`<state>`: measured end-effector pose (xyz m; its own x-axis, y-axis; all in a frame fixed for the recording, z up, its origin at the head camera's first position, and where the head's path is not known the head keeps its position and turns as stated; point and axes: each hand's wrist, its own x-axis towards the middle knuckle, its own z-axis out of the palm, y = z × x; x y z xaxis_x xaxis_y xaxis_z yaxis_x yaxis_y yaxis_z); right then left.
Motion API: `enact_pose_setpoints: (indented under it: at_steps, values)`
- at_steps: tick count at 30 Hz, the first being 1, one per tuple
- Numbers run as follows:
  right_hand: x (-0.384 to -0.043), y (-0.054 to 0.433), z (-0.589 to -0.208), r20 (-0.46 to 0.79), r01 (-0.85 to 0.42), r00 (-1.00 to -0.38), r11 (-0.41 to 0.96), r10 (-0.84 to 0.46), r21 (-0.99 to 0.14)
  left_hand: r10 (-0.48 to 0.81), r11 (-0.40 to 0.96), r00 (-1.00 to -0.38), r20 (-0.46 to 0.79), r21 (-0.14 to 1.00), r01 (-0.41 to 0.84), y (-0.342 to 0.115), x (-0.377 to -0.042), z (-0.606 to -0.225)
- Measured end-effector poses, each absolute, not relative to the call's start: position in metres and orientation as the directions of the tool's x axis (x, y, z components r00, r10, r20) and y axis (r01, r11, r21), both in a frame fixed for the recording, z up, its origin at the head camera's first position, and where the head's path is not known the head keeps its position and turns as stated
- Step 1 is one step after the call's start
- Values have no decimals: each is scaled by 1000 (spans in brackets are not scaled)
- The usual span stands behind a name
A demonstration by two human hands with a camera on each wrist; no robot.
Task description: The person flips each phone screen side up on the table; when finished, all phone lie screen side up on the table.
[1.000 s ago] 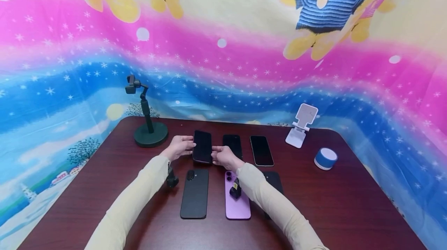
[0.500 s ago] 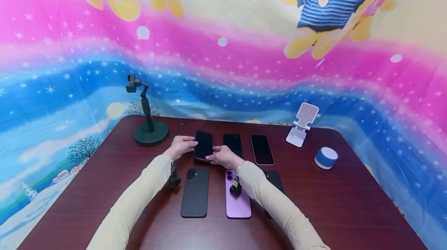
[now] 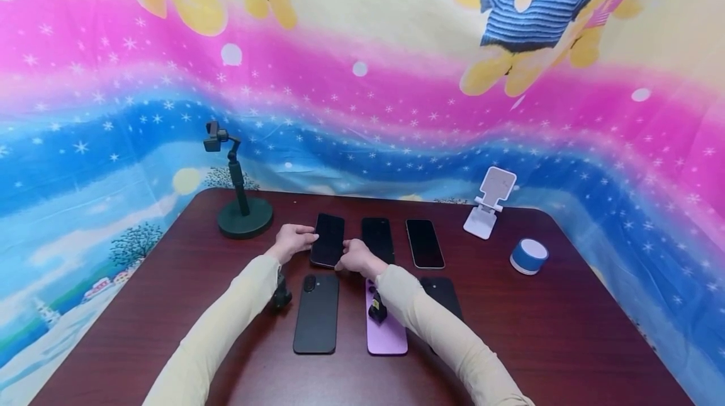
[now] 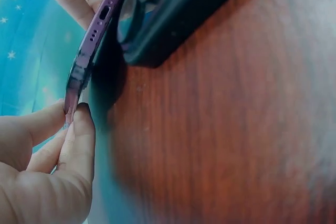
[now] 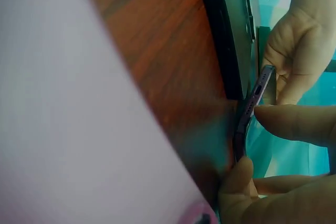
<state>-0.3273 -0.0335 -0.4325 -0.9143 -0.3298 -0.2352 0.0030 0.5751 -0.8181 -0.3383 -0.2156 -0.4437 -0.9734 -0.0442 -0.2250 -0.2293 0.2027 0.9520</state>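
A phone with a black screen and purple edge lies screen up at the back row's left end, between both hands. My left hand pinches its left edge between thumb and fingers, as the left wrist view shows. At its lower right corner, my right hand pinches it; the right wrist view shows the thumb on the bottom edge and a finger beneath. The phone's port edge looks tilted off the wood. Just in front, a dark grey phone lies camera side up.
Two black-screened phones, a middle one and a right one, lie right of the hands. A purple phone and a dark phone sit partly under the right sleeve. Around them stand a green stand, white stand and blue-white cylinder.
The purple-edged phone moves slightly right and away, then back left and nearer. My right hand's fingers shift from its right edge to the lower right corner. My left hand stays at the left edge.
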Motion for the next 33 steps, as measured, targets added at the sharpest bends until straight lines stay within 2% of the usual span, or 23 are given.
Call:
enact_pose_setpoints:
  at_steps: [9,20,28,33]
  values:
    - [-327,-33,-432,-256,11,-902,577,-346,-817,-95,240,-974,-208,944,-225,-215,-337,-450]
    - [-328,-32,-432,-280,39,-901,582,-331,-813,-86,279,-976,-202,935,-218,-213,-336,-448]
    - [-329,-32,-434,-274,34,-899,568,-343,-822,-107,549,-989,-101,823,-144,-211,-336,-445]
    - [-329,-32,-434,-283,40,-894,567,-347,-822,-110,583,-989,-102,799,-147,-209,-336,-443]
